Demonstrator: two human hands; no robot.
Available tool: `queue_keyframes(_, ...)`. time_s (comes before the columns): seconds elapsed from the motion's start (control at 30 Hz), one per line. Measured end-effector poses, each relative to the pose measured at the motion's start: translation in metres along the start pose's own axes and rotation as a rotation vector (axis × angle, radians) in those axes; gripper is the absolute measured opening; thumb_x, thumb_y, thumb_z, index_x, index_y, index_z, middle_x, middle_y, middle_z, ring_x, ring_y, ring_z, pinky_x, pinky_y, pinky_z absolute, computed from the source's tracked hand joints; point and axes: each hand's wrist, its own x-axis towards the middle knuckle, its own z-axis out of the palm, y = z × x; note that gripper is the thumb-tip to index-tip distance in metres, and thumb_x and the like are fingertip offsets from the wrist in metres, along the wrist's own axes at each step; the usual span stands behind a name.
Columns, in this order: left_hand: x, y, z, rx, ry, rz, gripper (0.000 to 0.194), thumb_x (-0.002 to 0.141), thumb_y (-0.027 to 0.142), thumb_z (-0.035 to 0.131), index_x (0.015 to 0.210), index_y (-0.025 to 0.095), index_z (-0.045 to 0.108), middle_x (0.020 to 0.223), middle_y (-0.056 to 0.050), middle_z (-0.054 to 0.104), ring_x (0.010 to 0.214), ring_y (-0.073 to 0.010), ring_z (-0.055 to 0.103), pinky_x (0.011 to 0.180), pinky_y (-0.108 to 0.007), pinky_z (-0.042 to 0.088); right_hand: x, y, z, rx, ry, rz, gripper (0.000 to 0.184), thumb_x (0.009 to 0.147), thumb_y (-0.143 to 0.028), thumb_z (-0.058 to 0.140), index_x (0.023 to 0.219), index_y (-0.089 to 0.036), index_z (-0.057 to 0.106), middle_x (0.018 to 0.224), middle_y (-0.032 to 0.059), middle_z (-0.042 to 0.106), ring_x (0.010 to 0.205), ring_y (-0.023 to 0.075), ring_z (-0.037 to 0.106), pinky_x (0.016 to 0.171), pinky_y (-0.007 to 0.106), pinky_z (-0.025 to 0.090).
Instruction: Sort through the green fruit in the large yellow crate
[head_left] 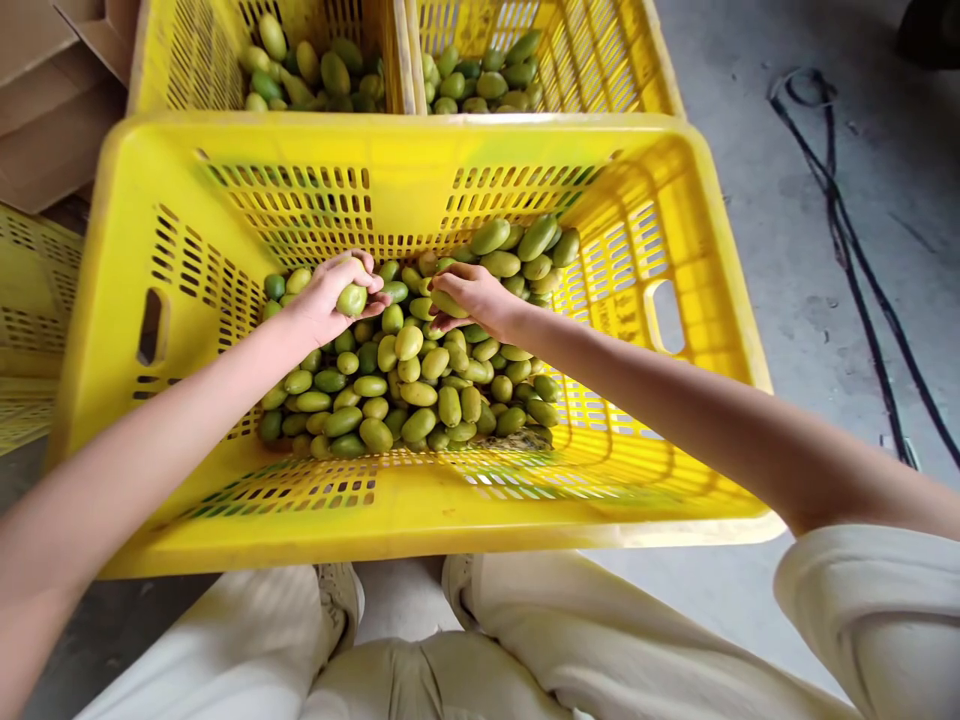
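Observation:
A big yellow slotted crate (112,300) stands in front of my knees, holding a heap of small green oval fruits (405,390). My left hand (326,298) reaches into the crate from the left, its fingers curled round one green fruit (351,299) above the heap. My right hand (474,298) comes in from the right, close beside the left, with its fingers closed on another green fruit (448,303). Both hands hover over the far part of the pile.
Two more yellow crates (161,60) (600,60) with the same green fruits stand behind the near one. Cardboard boxes (45,110) lie at the far left. Black cables (847,240) run over the grey concrete floor on the right. Another yellow crate (30,310) shows at the left edge.

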Motion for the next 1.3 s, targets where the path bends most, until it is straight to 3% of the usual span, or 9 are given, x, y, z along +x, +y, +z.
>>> queue_keyframes(0.13,0.001,-0.001,0.002,-0.001,0.068,0.002,0.027,0.071,0.011,0.078,0.075,0.022,0.053,0.064,0.004,0.061,0.047,-0.0074,0.054,0.043,-0.018,0.037,-0.004,-0.004,0.002,-0.084,-0.055,-0.056,0.014,0.097,-0.021,0.063,0.083,-0.021,0.062,0.064,0.0024,0.067,0.046,0.0159,0.062,0.038,0.023,0.043)
queue_keyframes(0.3,0.007,-0.001,-0.002,0.002,0.110,0.005,0.034,0.080,0.021,0.086,0.076,0.022,0.053,0.063,0.005,0.059,0.043,-0.0062,0.050,0.043,-0.019,0.036,-0.003,-0.002,0.005,-0.067,-0.029,-0.052,0.025,0.102,-0.020,0.056,0.077,-0.021,0.056,0.058,0.0002,0.060,0.047,0.0134,0.056,0.041,0.022,0.040)
queue_keyframes(0.37,0.009,0.001,-0.004,-0.017,0.122,0.002,0.030,0.084,0.026,0.084,0.077,0.023,0.055,0.064,0.004,0.061,0.048,-0.0088,0.056,0.048,-0.021,0.044,-0.001,0.001,0.005,-0.018,-0.006,-0.048,0.022,0.094,-0.022,0.074,0.081,-0.022,0.056,0.062,-0.0022,0.059,0.051,0.0125,0.055,0.044,0.021,0.043)
queue_keyframes(0.5,0.005,0.006,-0.004,-0.071,0.045,-0.020,0.012,0.090,0.026,0.075,0.085,0.020,0.066,0.072,-0.003,0.068,0.066,-0.0176,0.070,0.064,-0.029,0.059,0.004,0.004,0.002,0.057,0.022,-0.017,0.045,0.068,-0.005,0.091,0.091,-0.023,0.056,0.072,-0.0053,0.060,0.061,0.0116,0.059,0.050,0.019,0.048)
queue_keyframes(0.63,-0.001,0.006,-0.001,-0.055,-0.042,-0.026,0.012,0.090,0.023,0.080,0.092,0.020,0.069,0.079,-0.004,0.070,0.070,-0.0178,0.072,0.067,-0.029,0.060,0.004,0.002,0.003,0.068,0.064,0.009,0.039,0.072,-0.002,0.083,0.091,-0.022,0.055,0.069,-0.0060,0.060,0.056,0.0108,0.057,0.048,0.020,0.047)
queue_keyframes(0.83,0.007,0.002,-0.003,0.001,-0.020,-0.080,0.036,0.092,0.051,0.079,0.080,0.022,0.062,0.065,0.001,0.060,0.041,-0.0098,0.051,0.039,-0.023,0.036,0.006,0.001,0.000,0.071,0.091,0.059,0.021,0.091,-0.020,0.072,0.082,-0.022,0.053,0.059,-0.0037,0.056,0.047,0.0116,0.051,0.043,0.020,0.042)
queue_keyframes(0.97,0.011,0.002,-0.013,0.010,0.013,-0.060,0.046,0.097,0.062,0.066,0.076,0.023,0.059,0.061,0.000,0.057,0.035,-0.0077,0.038,0.034,-0.026,0.026,0.004,-0.003,-0.001,0.086,0.073,0.093,0.019,0.098,-0.033,0.071,0.092,-0.023,0.055,0.062,-0.0008,0.062,0.046,0.0125,0.053,0.041,0.020,0.040)
queue_keyframes(1.13,0.013,0.001,-0.017,0.007,0.031,-0.027,0.041,0.107,0.050,0.049,0.091,0.019,0.070,0.074,-0.005,0.067,0.054,-0.0143,0.057,0.050,-0.030,0.046,0.003,-0.008,0.004,0.231,0.099,0.110,0.020,0.093,-0.022,0.080,0.094,-0.021,0.060,0.073,0.0005,0.067,0.059,0.0124,0.063,0.053,0.021,0.058)
queue_keyframes(1.3,0.010,-0.003,-0.010,0.061,-0.024,-0.033,0.026,0.097,0.044,0.072,0.094,0.018,0.071,0.084,-0.007,0.070,0.079,-0.0209,0.071,0.070,-0.032,0.056,-0.002,-0.011,0.006,0.293,0.086,0.123,0.026,0.089,0.002,0.072,0.079,-0.019,0.059,0.068,-0.0023,0.061,0.055,0.0082,0.059,0.051,0.015,0.055)
